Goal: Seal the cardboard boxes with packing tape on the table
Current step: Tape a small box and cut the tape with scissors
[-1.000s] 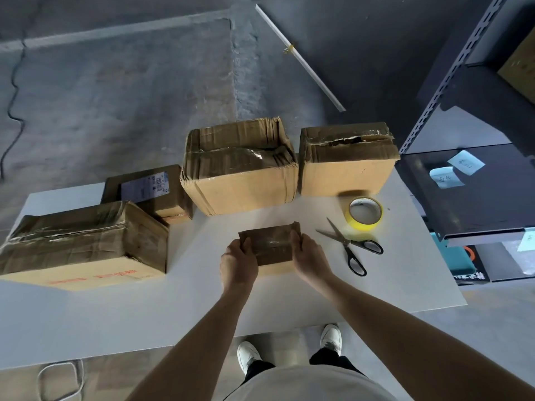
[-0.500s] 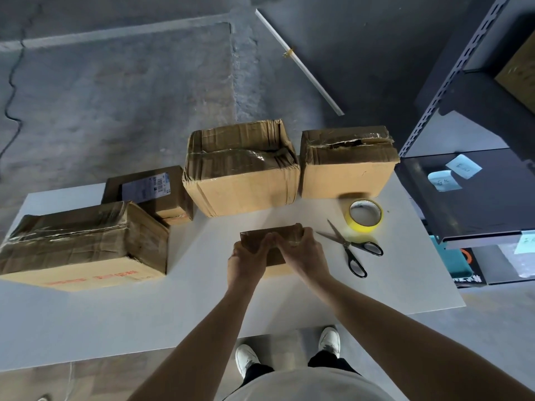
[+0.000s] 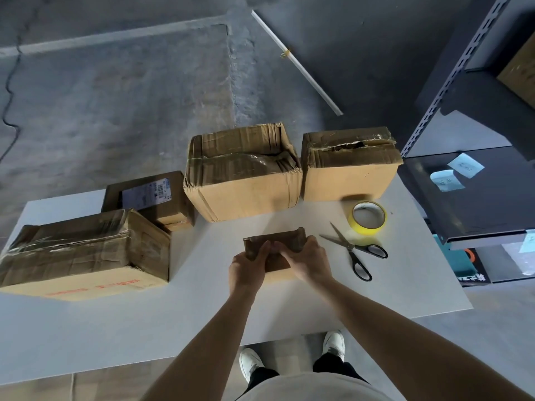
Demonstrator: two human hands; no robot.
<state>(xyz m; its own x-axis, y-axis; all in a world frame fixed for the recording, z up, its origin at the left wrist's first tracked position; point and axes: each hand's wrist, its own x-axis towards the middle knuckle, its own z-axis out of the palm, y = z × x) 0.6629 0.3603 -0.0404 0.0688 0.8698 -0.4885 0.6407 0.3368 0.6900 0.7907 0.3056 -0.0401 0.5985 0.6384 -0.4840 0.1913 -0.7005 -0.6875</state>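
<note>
White table (image 3: 289, 308) holds a small box (image 3: 285, 241); left hand (image 3: 246, 267) and right hand (image 3: 311, 260) both grip its top. Scissors (image 3: 351, 250) and tape (image 3: 369, 218) lie right of it.

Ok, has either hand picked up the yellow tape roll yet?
No. The yellow tape roll lies on the table beside the scissors, while the left hand and right hand hold the small box.
</note>
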